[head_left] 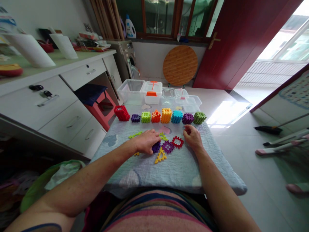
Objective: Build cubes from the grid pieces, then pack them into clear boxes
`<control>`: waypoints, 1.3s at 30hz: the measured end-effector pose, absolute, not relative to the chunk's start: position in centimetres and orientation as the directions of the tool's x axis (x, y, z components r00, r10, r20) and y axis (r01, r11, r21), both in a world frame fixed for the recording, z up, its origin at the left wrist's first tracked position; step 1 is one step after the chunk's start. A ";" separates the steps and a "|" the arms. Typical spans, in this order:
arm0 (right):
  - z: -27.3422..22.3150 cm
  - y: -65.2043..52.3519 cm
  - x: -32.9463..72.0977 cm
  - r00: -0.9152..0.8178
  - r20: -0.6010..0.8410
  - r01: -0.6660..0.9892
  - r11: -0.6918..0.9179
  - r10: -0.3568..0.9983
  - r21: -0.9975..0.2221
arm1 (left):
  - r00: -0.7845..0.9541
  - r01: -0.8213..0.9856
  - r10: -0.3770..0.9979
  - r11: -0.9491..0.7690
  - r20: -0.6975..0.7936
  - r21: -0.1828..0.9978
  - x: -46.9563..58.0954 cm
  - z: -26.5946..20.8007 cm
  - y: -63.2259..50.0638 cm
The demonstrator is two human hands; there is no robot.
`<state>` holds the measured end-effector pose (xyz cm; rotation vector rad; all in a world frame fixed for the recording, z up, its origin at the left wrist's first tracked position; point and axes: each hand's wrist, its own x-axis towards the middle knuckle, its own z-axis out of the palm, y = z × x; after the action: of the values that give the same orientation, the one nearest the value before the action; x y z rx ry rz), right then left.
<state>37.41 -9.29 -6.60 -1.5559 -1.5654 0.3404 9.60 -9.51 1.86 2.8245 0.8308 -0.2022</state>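
My left hand (147, 141) is over the loose flat interlocking pieces, fingers bent down onto a dark blue piece (156, 147) that it partly covers. Beside that piece lie a purple square piece (168, 147), a red window piece (178, 142) and a yellow triangular piece (160, 156). Lime green pieces (163, 136) show behind the fingers, and another lime piece (135, 135) lies to the left. Part of a yellow piece (136, 154) peeks out below my wrist. Right of the red piece, my right hand (193, 138) rests with loosely curled fingers slightly apart and nothing visible in them.
Across the cloth-covered table (178, 174) runs a row of colour-sorted stacks, from red (122, 113) to olive green (200, 118). Behind them stand clear plastic boxes, one with an orange latch (151, 93). A stool (96, 100) and desk (82, 75) are at left.
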 end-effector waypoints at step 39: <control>-6.4 -9.4 37.4 0.120 0.414 0.695 0.222 0.902 -0.684 | 0.414 0.901 0.909 -0.417 -0.050 -0.117 2.0 6.4 4.0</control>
<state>37.37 -9.45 -6.39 -1.5272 -1.6278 0.2999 1.98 4.03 6.43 2.7014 1.7322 -0.1692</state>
